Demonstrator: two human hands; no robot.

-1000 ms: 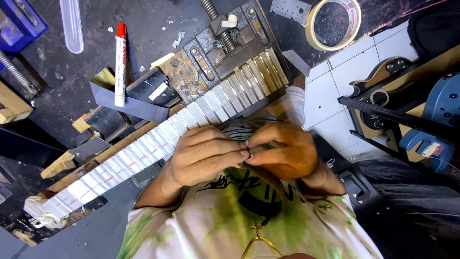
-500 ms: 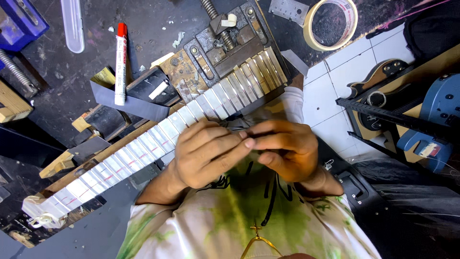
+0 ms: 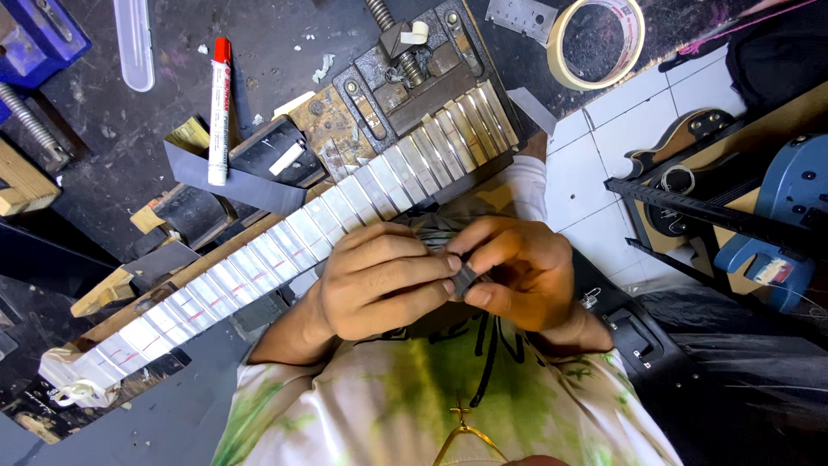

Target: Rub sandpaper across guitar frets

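Both hands meet just on the person's side of the guitar neck (image 3: 285, 242), whose long axis runs slantwise from the lower left of the bench (image 3: 121, 138) up to the vise (image 3: 414, 78) at upper middle. The left hand (image 3: 379, 285) has its fingers laid flat and pressed together, their tips touching a small dark block (image 3: 466, 278), and the right hand (image 3: 522, 272) holds that block in a pinching grip between thumb and fingertips. The block thus lies between the two hands, near the taped fretboard but apart from it, the left hand being the nearer to the neck.
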